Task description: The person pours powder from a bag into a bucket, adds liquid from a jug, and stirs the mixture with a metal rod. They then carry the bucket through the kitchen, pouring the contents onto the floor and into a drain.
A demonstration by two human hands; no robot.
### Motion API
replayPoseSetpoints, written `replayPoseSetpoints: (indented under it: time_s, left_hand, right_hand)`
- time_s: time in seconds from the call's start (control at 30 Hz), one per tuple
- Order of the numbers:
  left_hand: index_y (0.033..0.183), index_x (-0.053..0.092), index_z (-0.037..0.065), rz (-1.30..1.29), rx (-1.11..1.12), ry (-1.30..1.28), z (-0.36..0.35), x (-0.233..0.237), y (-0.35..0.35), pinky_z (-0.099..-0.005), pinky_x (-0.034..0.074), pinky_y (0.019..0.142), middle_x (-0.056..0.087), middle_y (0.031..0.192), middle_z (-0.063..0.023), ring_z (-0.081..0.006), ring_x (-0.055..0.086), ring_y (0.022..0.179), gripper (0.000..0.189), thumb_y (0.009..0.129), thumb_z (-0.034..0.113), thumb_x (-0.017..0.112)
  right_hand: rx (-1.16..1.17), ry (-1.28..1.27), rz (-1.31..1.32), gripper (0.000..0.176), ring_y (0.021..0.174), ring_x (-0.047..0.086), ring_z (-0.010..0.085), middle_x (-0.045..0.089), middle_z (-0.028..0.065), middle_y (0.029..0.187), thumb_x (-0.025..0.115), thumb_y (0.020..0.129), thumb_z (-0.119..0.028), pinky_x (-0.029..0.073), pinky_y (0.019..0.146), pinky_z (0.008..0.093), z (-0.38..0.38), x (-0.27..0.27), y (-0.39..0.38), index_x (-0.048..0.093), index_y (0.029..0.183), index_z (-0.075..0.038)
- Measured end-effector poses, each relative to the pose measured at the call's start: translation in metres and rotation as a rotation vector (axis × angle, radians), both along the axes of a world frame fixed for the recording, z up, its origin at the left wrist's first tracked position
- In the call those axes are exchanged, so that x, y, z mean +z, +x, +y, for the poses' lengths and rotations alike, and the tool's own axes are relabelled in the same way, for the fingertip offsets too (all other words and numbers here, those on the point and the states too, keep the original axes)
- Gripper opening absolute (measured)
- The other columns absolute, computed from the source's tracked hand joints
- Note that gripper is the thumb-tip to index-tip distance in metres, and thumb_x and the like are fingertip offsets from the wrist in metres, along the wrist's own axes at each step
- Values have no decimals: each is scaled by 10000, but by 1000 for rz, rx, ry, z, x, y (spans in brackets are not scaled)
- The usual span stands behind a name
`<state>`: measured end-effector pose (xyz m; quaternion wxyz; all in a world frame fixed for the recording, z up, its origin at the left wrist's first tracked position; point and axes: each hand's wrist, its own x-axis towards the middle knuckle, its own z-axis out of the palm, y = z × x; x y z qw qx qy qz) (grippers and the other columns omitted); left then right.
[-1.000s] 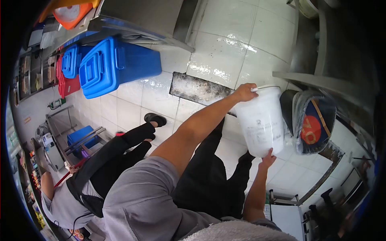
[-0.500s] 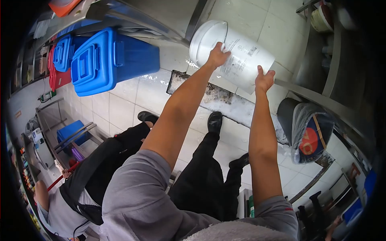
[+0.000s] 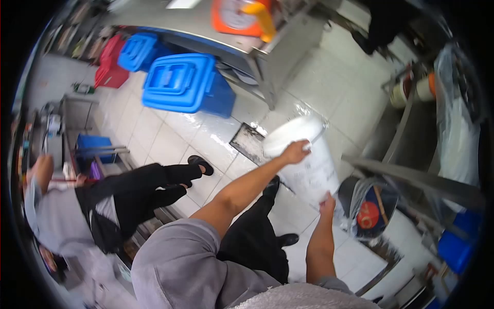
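Note:
A large white lidded bucket (image 3: pixel 309 172) with printing on its side is held tilted over the tiled floor, in front of my legs. My left hand (image 3: pixel 297 152) grips it near the lid end, where the white lid (image 3: pixel 293 133) faces up and away. Down at the bucket's base, my right hand (image 3: pixel 327 202) is closed on the bottom edge, somewhat smeared by motion. Under the bucket, a dark, dirty floor grate (image 3: pixel 249 142) shows in part.
Blue lidded bins (image 3: pixel 177 85) and a red bin (image 3: pixel 110 67) stand left of a steel table (image 3: pixel 180 28) bearing an orange scale (image 3: pixel 239 15). Close on the right is a plastic-lined bin (image 3: pixel 370 206) beside steel shelving (image 3: pixel 411 180). Another person (image 3: pixel 72 206) stands at left.
My view has shifted, and the bucket has come lower and closer to my body, with its lid end still farther away. Both hands have kept hold of it.

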<state>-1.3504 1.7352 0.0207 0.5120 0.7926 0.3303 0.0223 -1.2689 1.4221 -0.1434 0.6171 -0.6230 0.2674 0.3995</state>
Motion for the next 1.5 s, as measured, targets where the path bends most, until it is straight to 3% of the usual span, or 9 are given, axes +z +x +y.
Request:
replayPoseSetpoints:
  time_s: [0.1, 0.17, 0.23, 0.43, 0.73, 0.93, 1.03, 1.23, 1.5]
  left_hand:
    - [957, 544, 31, 64, 3, -11, -28, 72, -14, -410, 419, 782, 570, 917, -208, -355, 533, 897, 241, 788, 199, 514]
    - [929, 545, 39, 49, 54, -45, -57, 107, -28, -422, 420, 768, 566, 916, -210, -361, 533, 891, 214, 792, 199, 508]
    - [954, 544, 42, 4, 52, 33, -96, 126, -43, -421, 422, 769, 566, 920, -213, -366, 535, 889, 229, 794, 201, 505]
    - [953, 562, 35, 8, 117, 33, -203, 223, -76, -413, 423, 778, 570, 935, -206, -349, 538, 903, 237, 789, 200, 519]
    - [893, 597, 17, -146, 66, 1, -299, 317, -89, -403, 442, 707, 592, 861, -195, -329, 569, 835, 224, 726, 150, 531]
    - [859, 591, -32, -216, -129, -12, -357, 291, -65, -399, 439, 706, 582, 850, -222, -341, 568, 824, 235, 699, 121, 513]
    - [885, 588, -27, -167, -136, 37, -364, 253, -45, -401, 467, 628, 586, 834, -220, -331, 593, 756, 236, 715, 111, 500]
    - [907, 588, -9, -8, -40, -41, -314, 268, -73, -381, 474, 492, 600, 809, -190, -292, 606, 604, 248, 710, 66, 457]
    - [1024, 552, 38, -4, 226, -65, -254, 245, -128, -376, 472, 681, 576, 949, -172, -290, 580, 845, 324, 717, 117, 485]
  right_hand:
    - [-8, 180, 233, 159, 737, 560, 185, 584, 65, 853, 563, 754, -196, 447, 589, 335, -43, 38, -24, 542, 856, -76]
    - [-19, -108, 327, 205, 828, 534, 214, 568, 68, 862, 553, 750, -201, 434, 731, 374, -84, 40, -36, 538, 912, -75]
    - [24, 78, 336, 240, 869, 494, 227, 529, 68, 848, 556, 742, -214, 402, 799, 403, -108, 68, -53, 521, 933, -73]
    - [136, -18, 363, 373, 989, 425, 247, 444, 114, 1037, 547, 746, -229, 387, 818, 428, -206, 138, -79, 429, 1043, -35]
    - [301, -82, 136, 446, 859, 534, 239, 513, 158, 979, 554, 763, -229, 438, 746, 334, -380, 243, -104, 407, 1095, 30]
    - [521, -67, -86, 273, 626, 558, 229, 551, 132, 758, 483, 777, -115, 478, 580, 292, -572, 74, -61, 427, 1013, 11]
    - [511, -212, -73, 271, 617, 557, 222, 551, 130, 753, 481, 773, -106, 476, 572, 290, -534, 159, -84, 426, 1012, 11]
    - [556, -272, -123, 269, 601, 555, 210, 552, 126, 742, 477, 765, -88, 473, 556, 288, -461, 236, -81, 423, 1009, 11]
    - [758, -246, -326, 268, 579, 552, 193, 554, 120, 728, 471, 755, -65, 469, 534, 284, -364, 287, -63, 420, 1006, 12]
